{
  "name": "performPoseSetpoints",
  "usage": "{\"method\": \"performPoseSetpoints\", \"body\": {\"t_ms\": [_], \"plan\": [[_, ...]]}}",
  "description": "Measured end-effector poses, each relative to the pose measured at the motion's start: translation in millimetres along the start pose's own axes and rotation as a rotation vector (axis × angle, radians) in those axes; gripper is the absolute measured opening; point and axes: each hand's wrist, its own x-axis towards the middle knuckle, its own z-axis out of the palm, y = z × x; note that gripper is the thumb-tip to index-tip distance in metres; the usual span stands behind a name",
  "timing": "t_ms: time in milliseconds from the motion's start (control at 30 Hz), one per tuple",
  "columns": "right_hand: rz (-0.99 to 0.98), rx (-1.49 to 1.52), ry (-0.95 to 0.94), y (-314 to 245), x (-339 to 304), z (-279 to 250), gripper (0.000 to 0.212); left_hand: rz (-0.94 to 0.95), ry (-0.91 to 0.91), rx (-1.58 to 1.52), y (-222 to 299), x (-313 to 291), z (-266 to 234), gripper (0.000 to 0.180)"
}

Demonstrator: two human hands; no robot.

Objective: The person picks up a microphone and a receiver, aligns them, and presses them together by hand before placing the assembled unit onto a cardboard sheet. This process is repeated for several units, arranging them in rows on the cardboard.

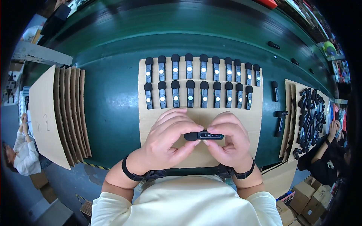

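Above the near part of a cardboard sheet (254,109), both my hands hold one small black wireless microphone (211,135) with a foam windscreen. My left hand (166,137) pinches it at the foam end. The thumb and fingers of my right hand (232,137) close on its other end. The side facing up shows a lighter inset panel with small marks. Beyond my hands, two rows of similar microphones (190,94) lie on the sheet, foam ends pointing away. Most bear a round white spot.
Left on the green table (109,94) stands a stack of cardboard sheets (45,116). At right, a heap of microphones (311,116) lies on more cardboard. Several loose ones (275,91) lie between it and my sheet. Other people work at both sides; cartons (303,196) stand at lower right.
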Motion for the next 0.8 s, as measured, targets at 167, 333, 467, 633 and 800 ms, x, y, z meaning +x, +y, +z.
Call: {"method": "performPoseSetpoints", "body": {"t_ms": [167, 333, 467, 633, 800], "plan": [[-0.039, -0.028, -0.010, 3.6, -2.1, 0.4, 0.031, -0.007, -0.008, 0.022, 0.0, 0.0, -0.4, 0.029], [-0.021, 0.010, -0.038, 2.1, 0.7, -1.1, 0.031, -0.025, -0.001, 0.011, -2.5, -1.8, 0.2, 0.027], [0.086, 0.172, 0.041, -2.6, 1.9, 1.2, 0.028, -0.033, -0.013, -0.009, -4.9, -1.6, 0.8, 0.027], [-0.007, 0.051, -0.005, -6.7, 1.5, -4.9, 0.027, -0.006, -0.027, -0.024, -1.3, 2.7, 9.1, 0.029], [-0.064, 0.130, 0.090, 3.6, -8.0, 13.3, 0.026, -0.065, 0.014, 0.033, -3.9, -10.7, 12.2, 0.022]]}}
